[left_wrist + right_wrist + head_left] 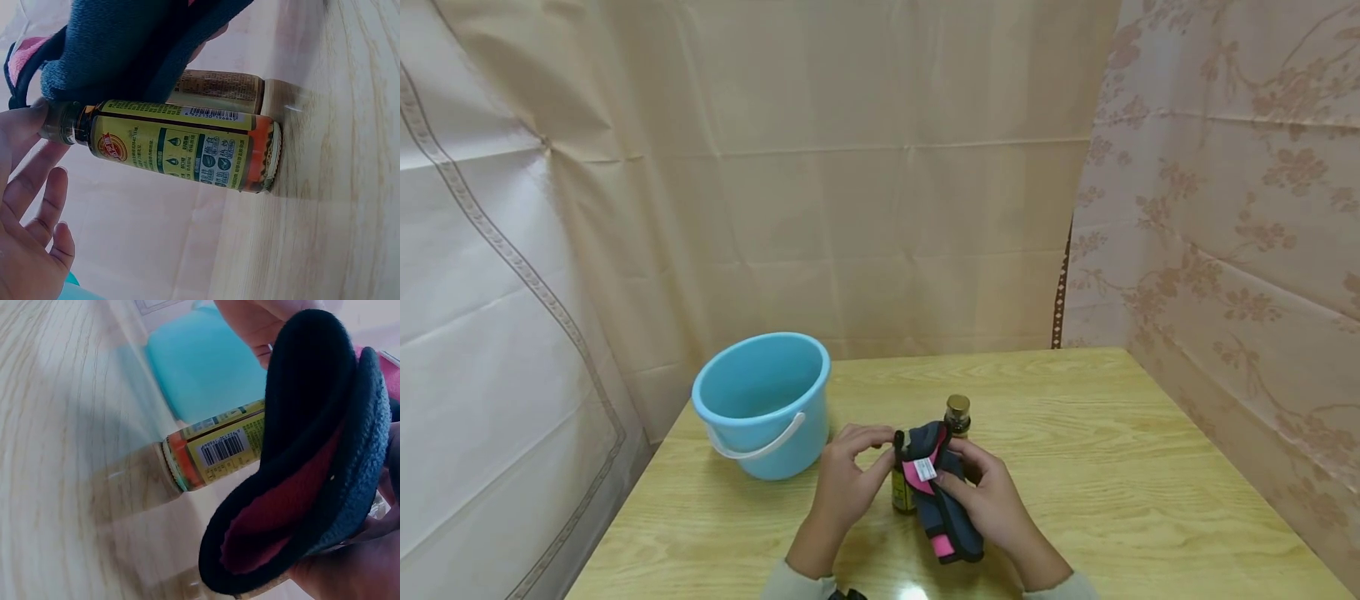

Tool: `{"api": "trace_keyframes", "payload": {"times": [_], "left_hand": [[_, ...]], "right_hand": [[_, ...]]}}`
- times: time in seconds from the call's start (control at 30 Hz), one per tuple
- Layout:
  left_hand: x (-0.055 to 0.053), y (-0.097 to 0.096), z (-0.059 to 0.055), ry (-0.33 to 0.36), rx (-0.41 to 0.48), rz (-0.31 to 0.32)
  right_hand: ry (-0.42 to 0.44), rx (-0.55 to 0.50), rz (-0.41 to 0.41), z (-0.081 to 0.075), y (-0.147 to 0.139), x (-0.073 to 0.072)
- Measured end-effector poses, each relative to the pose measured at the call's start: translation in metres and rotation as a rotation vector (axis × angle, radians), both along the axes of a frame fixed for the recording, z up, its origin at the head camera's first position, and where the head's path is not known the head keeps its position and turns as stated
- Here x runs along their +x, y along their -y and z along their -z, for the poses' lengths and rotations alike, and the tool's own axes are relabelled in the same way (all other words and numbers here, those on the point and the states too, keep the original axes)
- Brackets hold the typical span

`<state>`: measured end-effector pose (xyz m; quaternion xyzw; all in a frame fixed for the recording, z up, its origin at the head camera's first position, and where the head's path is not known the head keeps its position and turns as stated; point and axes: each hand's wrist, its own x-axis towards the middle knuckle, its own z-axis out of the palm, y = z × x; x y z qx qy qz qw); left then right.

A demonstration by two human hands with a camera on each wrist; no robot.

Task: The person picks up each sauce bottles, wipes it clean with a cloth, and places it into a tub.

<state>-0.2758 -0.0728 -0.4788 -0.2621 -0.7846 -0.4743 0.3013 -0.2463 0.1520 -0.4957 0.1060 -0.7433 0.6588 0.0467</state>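
A dark blue fleece piece (958,508) with black trim, a pink lining and a white label hangs between the hands. My right hand (992,500) grips its right side, thumb on the front near the label. In the right wrist view the fleece (350,506) gapes, showing pink inside. My left hand (842,479) pinches the black edge between thumb and forefinger, right at the cap of a yellow-labelled bottle (169,144). That bottle stands upright, partly hidden by the fleece. A second bottle (957,408) with a gold cap stands behind it, mostly covered.
A light blue bucket (786,450) with a white handle stands at the back left of the wooden table (1112,467). Beige curtains (865,183) hang behind the table, with a patterned cloth (1247,217) at the right.
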Motion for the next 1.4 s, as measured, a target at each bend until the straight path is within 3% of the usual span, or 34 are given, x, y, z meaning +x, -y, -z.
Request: {"api": "trace_keyframes", "payload": {"times": [0.8,1.03,1.27,1.4], "left_hand": [[0.0023,0.0001,-0.0019,0.031,0.011,0.035],[0.005,0.0033,-0.0053,0.058,-0.054,0.043],[0.0071,0.0078,-0.0051,-0.037,-0.169,0.017],[0.0077,0.0076,-0.0043,-0.113,-0.22,-0.016]], "right_hand": [[0.043,0.093,-0.077,0.0052,-0.0063,0.0003],[0.087,0.117,-0.071,0.0072,-0.0075,-0.0014],[0.115,0.103,-0.083,0.0085,-0.0069,-0.001],[0.188,0.007,-0.123,0.0036,-0.0075,0.0036]]}}
